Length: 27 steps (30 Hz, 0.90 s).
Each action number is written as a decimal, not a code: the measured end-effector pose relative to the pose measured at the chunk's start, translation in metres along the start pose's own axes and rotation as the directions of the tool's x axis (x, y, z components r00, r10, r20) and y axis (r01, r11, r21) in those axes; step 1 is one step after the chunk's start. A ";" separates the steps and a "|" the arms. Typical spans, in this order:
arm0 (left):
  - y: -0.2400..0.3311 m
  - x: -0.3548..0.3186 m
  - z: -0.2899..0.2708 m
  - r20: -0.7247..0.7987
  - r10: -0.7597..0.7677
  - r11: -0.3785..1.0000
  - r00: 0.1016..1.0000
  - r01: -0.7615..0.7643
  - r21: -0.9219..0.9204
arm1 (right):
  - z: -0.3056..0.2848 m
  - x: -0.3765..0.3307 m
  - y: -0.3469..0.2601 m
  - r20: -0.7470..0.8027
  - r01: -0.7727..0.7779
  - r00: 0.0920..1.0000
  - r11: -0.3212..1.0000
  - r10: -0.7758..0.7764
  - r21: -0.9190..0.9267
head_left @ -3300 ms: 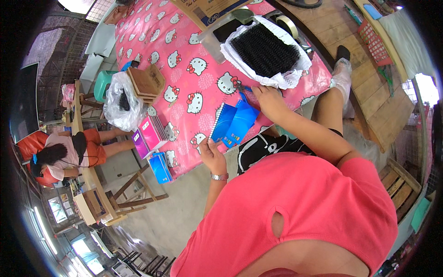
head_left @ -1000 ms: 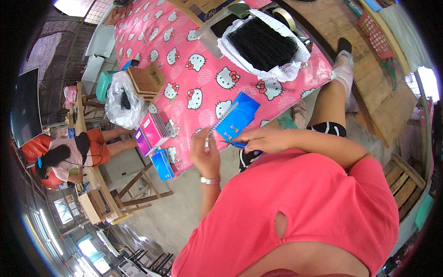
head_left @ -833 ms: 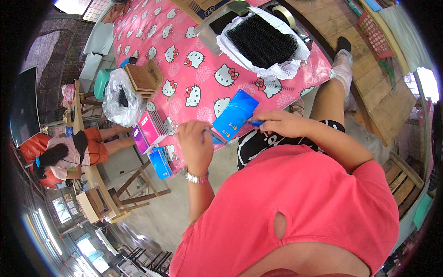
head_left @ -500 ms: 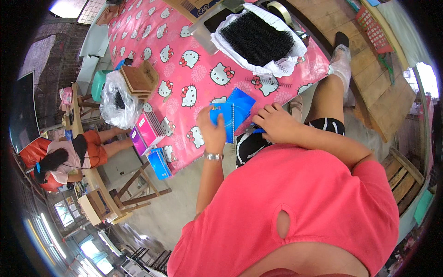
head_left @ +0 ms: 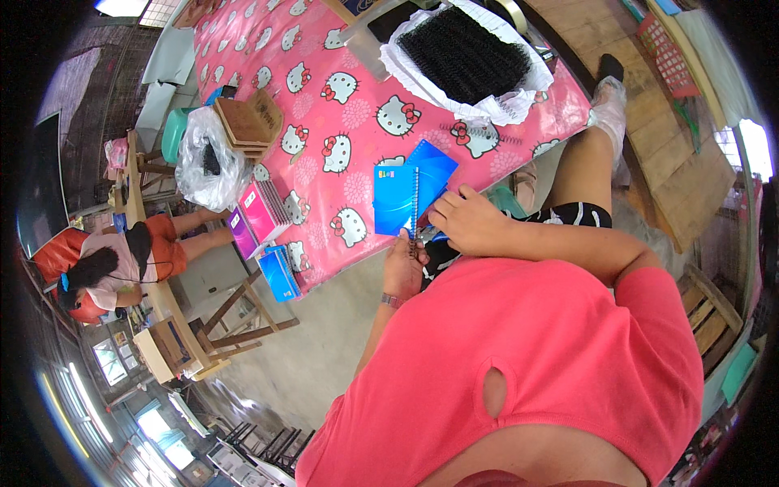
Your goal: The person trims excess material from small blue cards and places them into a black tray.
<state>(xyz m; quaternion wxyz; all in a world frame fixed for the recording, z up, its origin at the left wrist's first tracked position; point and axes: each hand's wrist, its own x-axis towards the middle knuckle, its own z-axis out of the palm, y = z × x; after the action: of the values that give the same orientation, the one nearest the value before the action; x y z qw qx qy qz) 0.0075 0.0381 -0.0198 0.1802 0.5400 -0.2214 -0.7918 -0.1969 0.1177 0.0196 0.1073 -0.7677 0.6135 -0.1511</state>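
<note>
A blue spiral notebook (head_left: 393, 199) lies at the table's near edge, its black coil running down the right side. My left hand (head_left: 403, 266) grips its lower edge, thumb on the cover. Beside the coil's lower end, my right hand (head_left: 471, 221) has its fingers curled in; what they pinch is hidden. Another blue notebook (head_left: 436, 174) lies tilted partly under the first. Farther off, a loose black coil (head_left: 469, 134) rests on the pink tablecloth. A mass of black coils (head_left: 462, 57) fills a paper-lined container behind it.
Stacked pink and purple notebooks (head_left: 264, 213) and blue notebooks (head_left: 280, 274) stand at the table's left edge. Behind them are a clear plastic bag (head_left: 207, 158) and a brown board holder (head_left: 247, 122). A person (head_left: 122, 272) is at another table on the left. A wooden bench (head_left: 649, 154) stands right.
My left hand has come down from the notebook's left side to its lower edge and closed on it. The upper notebook's cover now shows fully. My right hand has shifted slightly left.
</note>
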 end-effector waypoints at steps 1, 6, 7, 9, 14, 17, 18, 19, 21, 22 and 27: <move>0.000 -0.001 0.001 -0.002 -0.003 1.000 1.000 0.003 0.003 | -0.004 -0.001 0.000 0.039 -0.022 0.999 0.999 0.021 0.025; -0.003 -0.005 0.013 0.012 0.010 0.998 1.000 -0.009 -0.064 | 0.002 -0.002 0.002 0.004 -0.017 1.000 1.000 0.017 -0.004; -0.004 -0.005 0.014 0.012 0.012 0.998 1.000 -0.011 -0.069 | 0.004 -0.001 0.002 -0.047 -0.005 0.999 1.000 0.005 0.001; -0.004 -0.006 0.014 -0.011 0.029 0.997 1.000 -0.030 -0.069 | 0.003 0.002 0.002 0.023 -0.001 1.000 1.000 0.001 0.012; -0.006 -0.005 0.012 -0.047 0.069 0.996 0.996 -0.072 -0.060 | 0.001 0.009 -0.004 0.178 -0.083 0.981 0.996 0.078 0.024; 0.002 -0.012 0.017 -0.053 0.037 0.993 0.998 -0.042 -0.109 | 0.013 0.001 0.001 0.095 -0.075 0.993 0.995 0.068 0.069; 0.001 -0.013 0.014 -0.034 0.012 0.989 0.999 -0.017 -0.145 | 0.011 0.001 0.000 0.101 -0.065 0.993 0.995 0.058 0.071; 0.001 -0.014 0.012 -0.013 -0.012 0.984 1.000 0.010 -0.178 | 0.008 0.000 -0.001 0.009 -0.030 1.000 0.998 0.030 0.049; 0.001 -0.014 0.012 0.012 -0.021 0.980 1.000 0.023 -0.198 | 0.008 -0.002 -0.001 -0.079 -0.006 0.997 1.000 0.008 0.024; 0.000 -0.013 0.013 0.043 -0.030 0.976 0.999 0.039 -0.213 | 0.012 -0.004 0.000 -0.076 -0.019 0.997 0.998 0.023 0.051; -0.007 -0.007 0.002 0.170 0.017 0.978 0.985 0.019 -0.207 | 0.028 -0.005 -0.002 0.266 -0.290 0.948 0.826 0.177 0.483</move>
<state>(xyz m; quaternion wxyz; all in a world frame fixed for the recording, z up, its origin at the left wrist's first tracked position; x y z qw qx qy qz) 0.0080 0.0475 -0.0175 0.2157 0.4485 -0.1518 -0.8540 -0.1856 0.1225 -0.0063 0.3910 -0.6407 0.6252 -0.2139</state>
